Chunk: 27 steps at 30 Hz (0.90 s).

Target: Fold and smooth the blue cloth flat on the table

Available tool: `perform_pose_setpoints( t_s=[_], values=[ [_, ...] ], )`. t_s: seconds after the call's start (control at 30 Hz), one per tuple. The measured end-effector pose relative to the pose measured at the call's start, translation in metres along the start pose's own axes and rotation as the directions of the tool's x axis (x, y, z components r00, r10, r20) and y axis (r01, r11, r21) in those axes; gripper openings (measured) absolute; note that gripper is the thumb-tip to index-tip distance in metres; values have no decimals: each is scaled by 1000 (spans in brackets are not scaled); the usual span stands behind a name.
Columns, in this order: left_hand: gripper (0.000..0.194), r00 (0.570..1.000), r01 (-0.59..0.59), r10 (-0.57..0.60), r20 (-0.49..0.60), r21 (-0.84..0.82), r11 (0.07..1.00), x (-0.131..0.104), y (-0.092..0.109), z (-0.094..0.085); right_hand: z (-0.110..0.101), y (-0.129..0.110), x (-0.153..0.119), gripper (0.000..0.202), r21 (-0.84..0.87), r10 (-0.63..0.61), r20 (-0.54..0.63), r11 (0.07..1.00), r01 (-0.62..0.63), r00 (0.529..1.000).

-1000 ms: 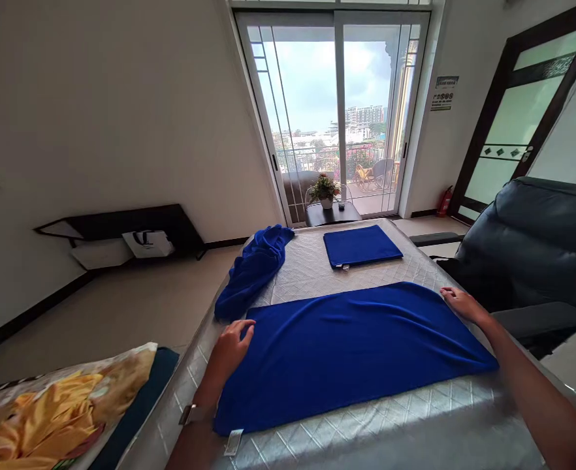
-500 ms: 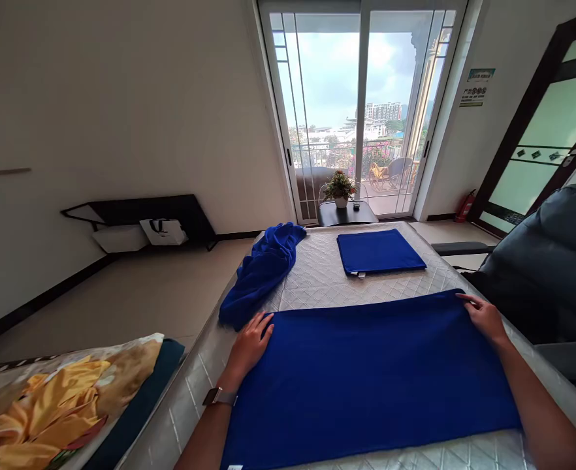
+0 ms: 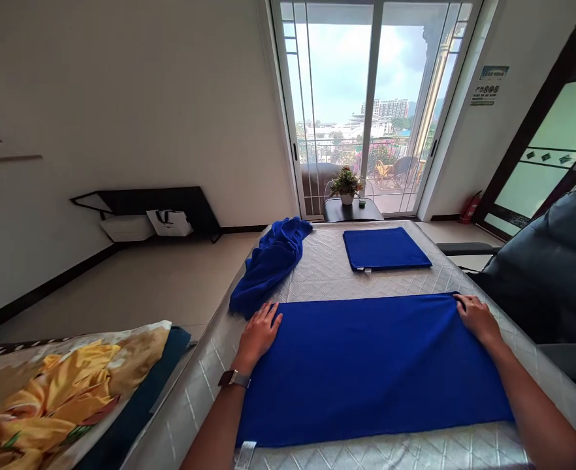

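A blue towel (image 3: 371,365) lies spread flat and smooth across the near part of a quilted grey mattress (image 3: 327,274). My left hand (image 3: 258,333) rests flat on the towel's far left corner, fingers apart, a watch on the wrist. My right hand (image 3: 477,318) lies on the far right corner, fingers on the cloth. Farther back a folded blue towel (image 3: 386,249) sits flat, and a crumpled blue towel (image 3: 271,264) hangs over the mattress's left edge.
A dark armchair (image 3: 552,274) stands close on the right. A yellow patterned pillow (image 3: 57,405) lies at the lower left. Beyond the mattress are a small dark table with a potted plant (image 3: 347,186) and glass balcony doors. Tiled floor lies to the left.
The towel's wrinkles have been smoothed out and its far edge now lies straight. Both hands slid to its far corners. The view shifted slightly left and forward.
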<state>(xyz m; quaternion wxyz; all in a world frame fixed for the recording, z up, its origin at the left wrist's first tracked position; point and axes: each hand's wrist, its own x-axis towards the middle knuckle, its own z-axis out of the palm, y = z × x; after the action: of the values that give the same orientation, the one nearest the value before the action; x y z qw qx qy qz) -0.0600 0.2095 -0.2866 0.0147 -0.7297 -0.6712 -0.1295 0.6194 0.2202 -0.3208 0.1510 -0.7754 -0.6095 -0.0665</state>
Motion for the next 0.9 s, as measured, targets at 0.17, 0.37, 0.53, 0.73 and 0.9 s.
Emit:
perform_pose_setpoints(
  t_s=[0.17, 0.37, 0.53, 0.73, 0.9],
  values=[
    [55, 1000, 10, -10, 2, 23, 1000, -4, 4, -3, -36, -39, -6, 46, -212, 87, -31, 973, -91, 996],
    [53, 998, 2, -2, -62, 10, 1000, -7, 11, -11, -76, -225, -59, 42, -38, -266, 18, 963, 267, 964],
    [52, 998, -24, 24, -54, -13, 1000, -10, 18, -10, -71, -379, -117, 51, 296, -580, 132, 797, 526, 804],
    [53, 997, -39, 36, -66, -41, 998, -11, 11, 3, -42, -424, -134, 63, 370, -598, 277, 789, 491, 752],
    [55, 996, -19, 19, -84, -3, 1000, -10, 7, 9, -30, -419, -131, 63, 390, -590, 263, 789, 475, 764]
  ],
)
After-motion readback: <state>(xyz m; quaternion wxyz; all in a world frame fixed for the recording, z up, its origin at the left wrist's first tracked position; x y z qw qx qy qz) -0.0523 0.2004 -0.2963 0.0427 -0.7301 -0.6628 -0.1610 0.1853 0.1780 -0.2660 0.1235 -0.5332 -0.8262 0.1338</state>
